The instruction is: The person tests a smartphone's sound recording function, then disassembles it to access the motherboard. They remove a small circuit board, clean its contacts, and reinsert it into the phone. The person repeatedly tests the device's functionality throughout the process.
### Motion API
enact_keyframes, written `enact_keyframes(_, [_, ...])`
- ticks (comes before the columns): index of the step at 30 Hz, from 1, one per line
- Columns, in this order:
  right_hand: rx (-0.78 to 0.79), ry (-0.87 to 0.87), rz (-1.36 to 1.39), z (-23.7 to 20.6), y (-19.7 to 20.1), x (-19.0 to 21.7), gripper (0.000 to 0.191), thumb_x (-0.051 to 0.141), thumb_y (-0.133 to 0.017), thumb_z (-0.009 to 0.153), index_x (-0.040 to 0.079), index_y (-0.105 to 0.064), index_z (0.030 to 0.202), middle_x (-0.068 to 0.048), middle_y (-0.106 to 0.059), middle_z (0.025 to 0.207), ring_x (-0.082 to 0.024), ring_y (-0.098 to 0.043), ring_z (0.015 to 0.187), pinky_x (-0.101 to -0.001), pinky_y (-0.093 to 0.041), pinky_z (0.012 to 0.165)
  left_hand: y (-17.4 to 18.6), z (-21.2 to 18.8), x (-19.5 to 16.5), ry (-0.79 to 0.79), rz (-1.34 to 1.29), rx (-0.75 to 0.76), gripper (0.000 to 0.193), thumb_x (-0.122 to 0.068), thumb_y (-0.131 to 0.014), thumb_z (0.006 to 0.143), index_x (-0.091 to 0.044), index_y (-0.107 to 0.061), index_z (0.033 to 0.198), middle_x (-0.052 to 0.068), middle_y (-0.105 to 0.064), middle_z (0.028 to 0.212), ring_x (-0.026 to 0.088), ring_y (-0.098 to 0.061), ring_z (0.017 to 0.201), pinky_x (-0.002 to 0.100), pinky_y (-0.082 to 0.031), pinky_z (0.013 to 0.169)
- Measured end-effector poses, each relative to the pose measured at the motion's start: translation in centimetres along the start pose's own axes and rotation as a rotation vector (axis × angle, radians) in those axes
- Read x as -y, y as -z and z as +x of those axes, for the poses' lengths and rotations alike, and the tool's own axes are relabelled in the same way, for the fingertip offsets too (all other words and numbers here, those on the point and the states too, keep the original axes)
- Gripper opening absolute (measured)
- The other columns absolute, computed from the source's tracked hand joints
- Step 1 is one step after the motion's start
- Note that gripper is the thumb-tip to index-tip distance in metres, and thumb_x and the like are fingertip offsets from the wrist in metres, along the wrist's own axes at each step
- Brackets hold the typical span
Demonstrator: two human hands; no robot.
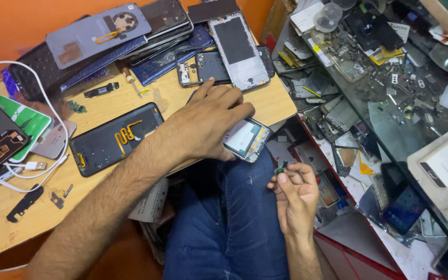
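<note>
Left hand (pixel 211 122) grips opened phone (pixel 246 138) — right hand (pixel 296 194) pinches small part (pixel 282 167).

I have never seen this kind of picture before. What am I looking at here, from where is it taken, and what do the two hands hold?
This is one picture from a camera worn on a person's head, looking down at their own bare hands and blue-jeaned lap. No machine is involved. The left hand presses on an opened phone at the edge of a wooden table. The right hand pinches a small dark part between its fingertips, above the lap. On the table lie a black phone back cover, a phone frame, a stack of other phone covers, a white cable and small loose pieces. To the right, a glass counter is crowded with more phone parts.
</note>
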State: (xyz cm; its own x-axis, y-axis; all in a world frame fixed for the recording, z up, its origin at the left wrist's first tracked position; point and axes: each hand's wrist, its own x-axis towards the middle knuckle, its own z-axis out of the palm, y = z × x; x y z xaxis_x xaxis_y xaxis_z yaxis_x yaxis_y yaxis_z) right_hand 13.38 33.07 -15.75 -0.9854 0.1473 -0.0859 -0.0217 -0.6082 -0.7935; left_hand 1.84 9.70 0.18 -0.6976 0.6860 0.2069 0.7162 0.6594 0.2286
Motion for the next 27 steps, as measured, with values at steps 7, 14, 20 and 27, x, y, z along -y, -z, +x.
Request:
enact_keyframes(7, [0.005, 0.168, -0.044, 0.5, -0.3, 4.9, 0.021, -0.005, -0.066, 0.099, -0.001, -0.059, 0.119, -0.014, -0.068, 0.105, -0.021, -0.071, 0.093, -0.0375, -0.061, 0.085, 1.2, -0.7, -3.1, 0.052, -0.105, -0.292, 0.086, -0.041, -0.096, 0.060, -0.006, -0.056, 0.127, 0.013, -0.059, 0.116, 0.033, -0.060, 0.094, 0.046, -0.046, 0.081])
enact_keyframes(14, [0.117, 0.398, -0.342, 0.5, -6.6, 8.1, 0.022, -0.012, -0.069, 0.094, -0.005, -0.063, 0.114, -0.015, -0.068, 0.113, -0.020, -0.072, 0.099, -0.0421, -0.066, 0.092, 0.1, -4.8, -7.0, 0.294, -0.009, -0.650, 0.084, -0.042, -0.097, 0.070, -0.004, -0.051, 0.129, 0.009, -0.062, 0.102, 0.028, -0.062, 0.088, 0.042, -0.044, 0.074])
enact_keyframes(20, [0.234, 0.420, -0.482, 0.6, -12.0, 6.7, 0.022, -0.014, -0.072, 0.093, -0.008, -0.065, 0.113, -0.016, -0.068, 0.114, -0.020, -0.072, 0.100, -0.0365, -0.065, 0.093, -0.5, -8.1, -5.7, 0.396, -0.059, -0.739, 0.090, -0.034, -0.094, 0.073, -0.005, -0.046, 0.143, 0.009, -0.060, 0.105, 0.028, -0.065, 0.090, 0.042, -0.054, 0.076])
enact_keyframes(27, [0.289, 0.422, -0.602, 1.6, -16.7, 4.8, 0.025, -0.012, -0.073, 0.093, -0.007, -0.066, 0.117, -0.013, -0.071, 0.113, -0.018, -0.073, 0.103, -0.0291, -0.061, 0.096, 0.5, -10.2, -2.8, 0.429, -0.158, -0.667, 0.092, -0.035, -0.091, 0.076, -0.027, -0.042, 0.154, 0.009, -0.057, 0.113, 0.027, -0.070, 0.091, 0.040, -0.060, 0.071])
